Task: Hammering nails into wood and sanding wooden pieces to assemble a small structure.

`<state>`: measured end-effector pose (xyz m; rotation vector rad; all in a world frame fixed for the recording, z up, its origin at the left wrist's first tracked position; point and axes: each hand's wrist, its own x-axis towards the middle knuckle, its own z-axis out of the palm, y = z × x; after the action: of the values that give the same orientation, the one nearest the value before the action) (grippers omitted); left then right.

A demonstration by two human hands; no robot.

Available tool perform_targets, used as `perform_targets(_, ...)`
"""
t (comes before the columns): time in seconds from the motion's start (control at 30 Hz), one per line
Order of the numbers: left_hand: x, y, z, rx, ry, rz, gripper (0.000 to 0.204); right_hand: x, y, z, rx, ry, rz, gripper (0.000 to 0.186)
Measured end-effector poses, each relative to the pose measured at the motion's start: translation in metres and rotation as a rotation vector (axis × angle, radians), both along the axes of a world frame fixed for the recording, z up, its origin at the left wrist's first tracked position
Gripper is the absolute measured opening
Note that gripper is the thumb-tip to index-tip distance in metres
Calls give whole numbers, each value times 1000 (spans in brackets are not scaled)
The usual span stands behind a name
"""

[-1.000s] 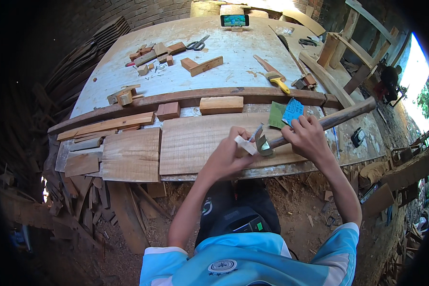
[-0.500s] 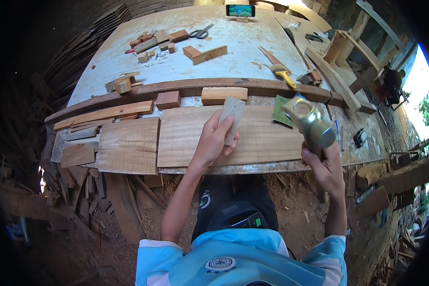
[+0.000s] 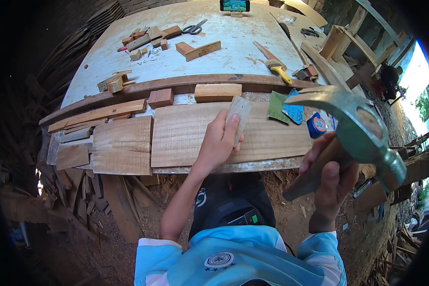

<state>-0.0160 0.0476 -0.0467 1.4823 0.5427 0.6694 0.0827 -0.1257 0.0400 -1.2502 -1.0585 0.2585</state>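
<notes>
My left hand (image 3: 218,140) is closed round a small flat grey-brown wood piece (image 3: 241,113), held tilted above a long plain board (image 3: 271,145) on the workbench. In my right hand (image 3: 336,186) is a claw hammer (image 3: 364,121), gripped by its wooden handle and raised off the bench's front right edge. Its claw points left and its striking face points down to the right. Beyond the long board lie a green sandpaper sheet (image 3: 277,108), a blue paper piece (image 3: 295,112) and a blue tape measure (image 3: 315,126).
A squarish board (image 3: 121,150) lies left of the long one. A brown beam (image 3: 143,87) crosses the bench, with wood blocks (image 3: 218,92) before it. Farther back are a yellow-handled brush (image 3: 280,71), shears (image 3: 194,27), more blocks (image 3: 139,42) and a propped phone (image 3: 234,5).
The hammer has come up closer and turned, so its claw now shows at the left. The blue paper and tape measure have come into sight. My left hand keeps the wood piece.
</notes>
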Motion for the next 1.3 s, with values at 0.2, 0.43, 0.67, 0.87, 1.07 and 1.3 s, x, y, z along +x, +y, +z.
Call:
perform_targets(0.2,-6,1,-10,-88,-37,1,29,40,9,-34,-388,-211,-88,50)
perform_targets(0.43,-8,4,-7,-259,-124,-2,29,51,40,-45,-230,846,405,28)
perform_targets(0.67,-19,6,-23,-246,-88,26,24,55,33,-67,-674,551,301,19)
perform_targets(0.87,-11,-1,-17,-198,-126,-15,23,33,36,-56,-580,-280,78,13)
perform_targets(1.07,-13,-3,-19,-116,2,33,25,27,11,-44,-703,-449,-14,41)
perform_targets(1.3,-10,-19,5,97,-86,-5,20,21,11,-42,-282,-616,-27,37)
